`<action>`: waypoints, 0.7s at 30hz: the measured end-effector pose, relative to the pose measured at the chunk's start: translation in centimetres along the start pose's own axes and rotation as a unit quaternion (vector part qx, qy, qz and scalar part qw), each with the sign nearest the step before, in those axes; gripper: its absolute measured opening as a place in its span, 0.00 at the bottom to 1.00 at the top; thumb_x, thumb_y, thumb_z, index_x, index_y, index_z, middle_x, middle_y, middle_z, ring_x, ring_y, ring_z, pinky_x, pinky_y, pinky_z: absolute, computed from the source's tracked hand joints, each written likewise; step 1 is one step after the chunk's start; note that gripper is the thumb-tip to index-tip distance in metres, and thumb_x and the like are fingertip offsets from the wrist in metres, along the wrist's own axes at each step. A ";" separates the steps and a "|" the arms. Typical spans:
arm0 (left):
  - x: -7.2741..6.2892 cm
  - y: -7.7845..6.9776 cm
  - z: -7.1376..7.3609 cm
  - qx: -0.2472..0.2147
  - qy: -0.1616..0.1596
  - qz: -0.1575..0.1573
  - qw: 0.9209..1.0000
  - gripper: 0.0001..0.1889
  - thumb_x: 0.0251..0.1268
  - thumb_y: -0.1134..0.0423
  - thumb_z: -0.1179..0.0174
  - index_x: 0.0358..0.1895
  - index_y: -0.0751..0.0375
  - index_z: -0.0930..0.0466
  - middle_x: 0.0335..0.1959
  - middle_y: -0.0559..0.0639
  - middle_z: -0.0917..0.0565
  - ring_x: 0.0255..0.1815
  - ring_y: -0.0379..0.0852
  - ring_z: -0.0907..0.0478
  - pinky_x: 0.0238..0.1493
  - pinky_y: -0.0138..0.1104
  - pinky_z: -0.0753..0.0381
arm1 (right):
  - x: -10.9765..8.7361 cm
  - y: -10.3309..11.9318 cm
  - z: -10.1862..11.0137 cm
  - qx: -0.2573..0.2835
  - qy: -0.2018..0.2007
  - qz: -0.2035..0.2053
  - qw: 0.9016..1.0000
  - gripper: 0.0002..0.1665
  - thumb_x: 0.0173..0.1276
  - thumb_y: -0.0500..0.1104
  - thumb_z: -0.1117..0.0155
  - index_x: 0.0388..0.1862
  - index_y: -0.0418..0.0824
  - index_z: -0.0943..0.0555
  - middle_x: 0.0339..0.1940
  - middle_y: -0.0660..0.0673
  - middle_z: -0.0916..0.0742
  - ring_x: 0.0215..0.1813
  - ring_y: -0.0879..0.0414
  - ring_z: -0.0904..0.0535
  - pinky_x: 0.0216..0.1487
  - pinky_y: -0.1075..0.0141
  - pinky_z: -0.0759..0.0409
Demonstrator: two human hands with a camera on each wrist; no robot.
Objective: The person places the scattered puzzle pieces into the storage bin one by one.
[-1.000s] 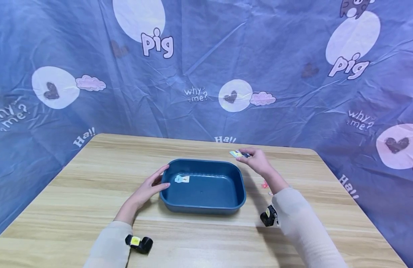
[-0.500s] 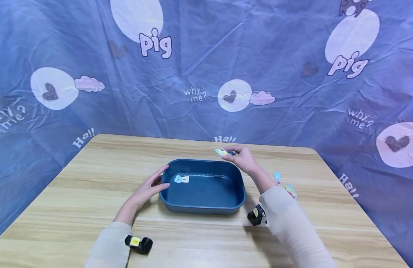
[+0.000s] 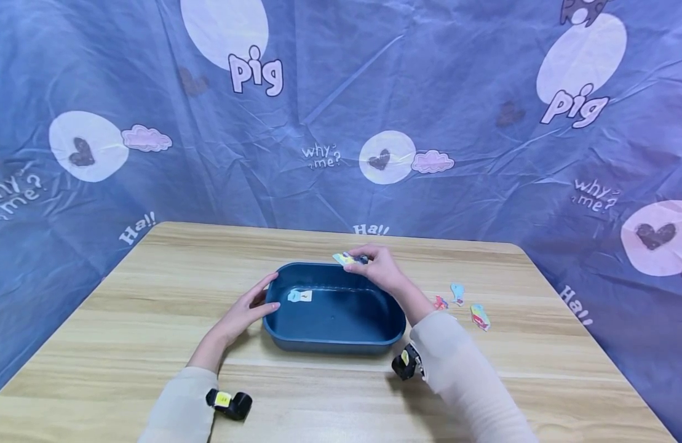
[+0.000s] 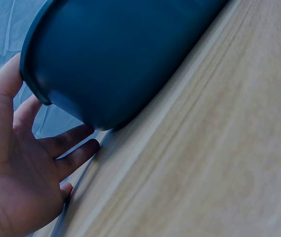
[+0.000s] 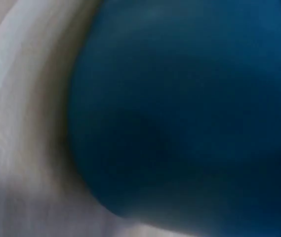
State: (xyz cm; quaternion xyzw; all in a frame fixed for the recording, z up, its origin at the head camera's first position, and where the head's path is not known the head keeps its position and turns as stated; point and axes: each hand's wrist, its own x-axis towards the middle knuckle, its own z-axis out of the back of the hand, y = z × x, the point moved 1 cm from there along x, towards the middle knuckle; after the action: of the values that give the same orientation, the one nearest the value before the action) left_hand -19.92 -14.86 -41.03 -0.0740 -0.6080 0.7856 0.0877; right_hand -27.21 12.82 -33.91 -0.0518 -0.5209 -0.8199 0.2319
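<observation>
- Swung leftward: right grip (image 3: 377,264), pinching a printed piece (image 3: 342,259) at the far rim of the blue tub (image 3: 332,347).
- Left grip (image 3: 245,312) holds the tub's left end.
- A slackening pinch could drop the piece outside.

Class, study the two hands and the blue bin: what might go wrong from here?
The right hand holds a patterned piece by the far rim of the bin; released early, it might land outside.
The left hand grips the bin's side, so a tug could shift it.
The right sleeve looks close to the small red piece and might brush it.
</observation>
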 end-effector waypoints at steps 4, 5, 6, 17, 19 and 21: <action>0.0 0.0 0.0 -0.001 0.000 -0.001 1.000 0.31 0.58 0.58 0.45 0.64 0.40 0.47 0.65 0.55 0.47 0.62 0.57 0.49 0.57 0.53 0.52 | -0.1 0.0 -0.7 -0.010 0.005 0.015 1.000 0.15 0.44 0.34 0.30 0.34 0.29 0.19 0.34 0.39 0.19 0.37 0.50 0.27 0.37 0.61 0.28; 0.0 0.0 0.0 -0.001 -0.001 -0.001 1.000 0.31 0.58 0.58 0.45 0.64 0.40 0.47 0.64 0.55 0.47 0.62 0.57 0.49 0.57 0.53 0.52 | -0.2 0.0 -0.8 -0.012 0.007 0.016 1.000 0.15 0.44 0.35 0.30 0.34 0.30 0.19 0.34 0.39 0.19 0.36 0.49 0.27 0.36 0.61 0.28; 0.0 0.0 0.0 -0.001 -0.001 -0.002 1.000 0.31 0.57 0.57 0.45 0.64 0.40 0.47 0.64 0.55 0.47 0.62 0.57 0.49 0.57 0.53 0.52 | -0.2 -0.1 -1.0 -0.012 0.009 0.017 1.000 0.16 0.44 0.35 0.30 0.34 0.29 0.19 0.33 0.39 0.19 0.36 0.49 0.26 0.37 0.60 0.28; 0.0 0.2 0.0 -0.005 -0.001 -0.008 1.000 0.31 0.57 0.58 0.45 0.64 0.39 0.46 0.64 0.56 0.45 0.62 0.56 0.48 0.58 0.53 0.52 | -0.9 0.7 -2.2 0.002 0.036 0.022 0.999 0.17 0.45 0.37 0.30 0.35 0.31 0.19 0.32 0.39 0.19 0.36 0.48 0.26 0.37 0.63 0.28; 0.0 0.2 0.0 -0.005 0.002 -0.012 1.000 0.31 0.57 0.58 0.45 0.64 0.40 0.46 0.64 0.56 0.46 0.62 0.57 0.48 0.58 0.53 0.52 | -0.9 0.8 -2.4 0.005 0.048 0.000 0.999 0.18 0.45 0.35 0.30 0.36 0.28 0.20 0.33 0.37 0.20 0.37 0.45 0.27 0.37 0.61 0.29; 0.1 0.3 0.1 -0.005 0.005 -0.017 1.000 0.31 0.58 0.58 0.45 0.64 0.41 0.46 0.64 0.57 0.46 0.62 0.57 0.48 0.58 0.52 0.52 | -0.9 0.7 -2.6 0.006 0.055 0.001 0.998 0.18 0.45 0.34 0.31 0.36 0.27 0.20 0.33 0.36 0.20 0.37 0.44 0.27 0.35 0.63 0.29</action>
State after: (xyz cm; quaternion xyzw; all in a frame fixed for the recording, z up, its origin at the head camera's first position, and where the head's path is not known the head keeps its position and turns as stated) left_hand -20.06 -14.96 -41.27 -0.0679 -0.6127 0.7806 0.1034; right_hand -25.65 10.56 -34.81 -0.0054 -0.5121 -0.8182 0.2614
